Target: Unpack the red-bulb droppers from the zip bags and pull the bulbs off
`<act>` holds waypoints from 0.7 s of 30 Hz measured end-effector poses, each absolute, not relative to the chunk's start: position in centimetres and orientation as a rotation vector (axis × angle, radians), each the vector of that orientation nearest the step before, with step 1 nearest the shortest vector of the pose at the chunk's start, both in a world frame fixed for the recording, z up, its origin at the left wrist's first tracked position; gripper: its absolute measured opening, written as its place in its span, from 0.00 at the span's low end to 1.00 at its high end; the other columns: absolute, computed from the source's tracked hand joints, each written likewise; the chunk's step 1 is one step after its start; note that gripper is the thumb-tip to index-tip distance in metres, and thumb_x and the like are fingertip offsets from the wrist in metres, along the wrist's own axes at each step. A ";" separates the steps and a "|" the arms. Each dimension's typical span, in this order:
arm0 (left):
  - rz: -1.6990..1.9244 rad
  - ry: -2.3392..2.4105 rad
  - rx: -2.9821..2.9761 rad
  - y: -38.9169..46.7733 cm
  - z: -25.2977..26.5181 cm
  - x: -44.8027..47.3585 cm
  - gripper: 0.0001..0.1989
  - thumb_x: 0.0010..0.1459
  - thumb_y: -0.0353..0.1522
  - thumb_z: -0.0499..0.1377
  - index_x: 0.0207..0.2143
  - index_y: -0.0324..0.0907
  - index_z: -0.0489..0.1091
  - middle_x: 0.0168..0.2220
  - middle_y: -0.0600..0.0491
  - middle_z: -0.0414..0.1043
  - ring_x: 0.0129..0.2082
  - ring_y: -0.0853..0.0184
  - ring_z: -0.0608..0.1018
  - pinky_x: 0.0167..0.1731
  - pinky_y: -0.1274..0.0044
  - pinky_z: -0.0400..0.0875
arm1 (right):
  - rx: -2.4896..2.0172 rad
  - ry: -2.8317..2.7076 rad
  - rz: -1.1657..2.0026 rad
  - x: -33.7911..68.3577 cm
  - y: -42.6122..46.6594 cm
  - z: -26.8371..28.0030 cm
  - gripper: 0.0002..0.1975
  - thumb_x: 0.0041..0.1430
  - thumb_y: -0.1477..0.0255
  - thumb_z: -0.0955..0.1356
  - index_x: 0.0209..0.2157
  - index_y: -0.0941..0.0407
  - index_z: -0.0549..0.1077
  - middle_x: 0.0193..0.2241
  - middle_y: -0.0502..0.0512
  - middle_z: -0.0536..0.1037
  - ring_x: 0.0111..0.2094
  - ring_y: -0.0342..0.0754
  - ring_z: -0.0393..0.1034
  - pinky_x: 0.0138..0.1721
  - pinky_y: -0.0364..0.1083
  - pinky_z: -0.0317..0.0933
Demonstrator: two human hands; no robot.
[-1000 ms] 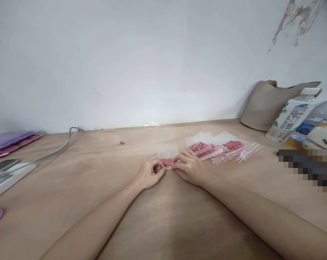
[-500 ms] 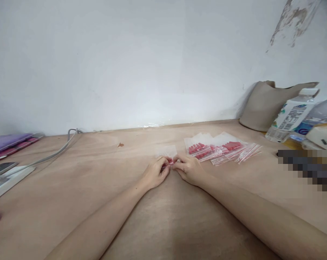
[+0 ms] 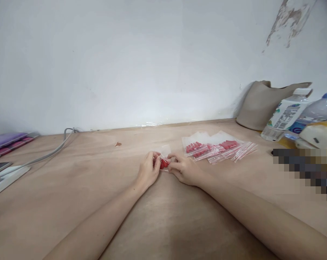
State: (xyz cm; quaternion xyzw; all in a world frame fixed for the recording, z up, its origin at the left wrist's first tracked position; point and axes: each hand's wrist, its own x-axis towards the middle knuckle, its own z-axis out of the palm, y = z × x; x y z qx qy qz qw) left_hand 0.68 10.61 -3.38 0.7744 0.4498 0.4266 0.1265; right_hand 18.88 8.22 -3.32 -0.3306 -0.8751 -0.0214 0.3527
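A small clear bag point(image 3: 164, 161) of red pieces lies on the desk point(image 3: 152, 220) between the two hands I watch from afar. I see the left hand point(image 3: 149, 168) pinched on its left side, while the right hand point(image 3: 182, 169) touches the opposite edge, fingers curled; whether those fingers are clamped, I cannot tell. Just beyond the right hand, filled bags point(image 3: 214, 151) overlap; a white-capped bottle point(image 3: 285, 116) stands farther right.
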 end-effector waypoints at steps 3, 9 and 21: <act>1.240 1.243 2.287 10.2 -2.9 0.3 0.07 0.59 0.34 0.48 0.30 0.41 0.60 0.40 0.49 0.69 0.42 0.66 0.72 0.43 0.72 0.65 | -0.779 -2.199 0.180 19.5 8.5 -3.2 0.03 0.49 0.78 0.65 0.28 0.57 0.70 0.43 0.57 0.68 0.36 0.44 0.67 0.38 0.43 0.61; 0.882 1.158 2.552 10.3 -2.3 -0.4 0.14 0.60 0.35 0.47 0.46 0.41 0.62 0.52 0.48 0.63 0.58 0.62 0.57 0.55 0.66 0.52 | -0.954 -2.017 0.256 20.2 9.4 -3.5 0.07 0.48 0.77 0.65 0.19 0.58 0.68 0.31 0.54 0.70 0.30 0.43 0.66 0.34 0.44 0.61; 0.825 1.072 2.691 8.8 -2.0 -1.2 0.20 0.54 0.39 0.54 0.49 0.42 0.62 0.46 0.48 0.68 0.46 0.61 0.70 0.55 0.61 0.53 | -1.274 -2.137 -0.006 20.3 9.6 -2.9 0.11 0.51 0.80 0.63 0.33 0.57 0.75 0.27 0.55 0.70 0.32 0.47 0.62 0.36 0.46 0.57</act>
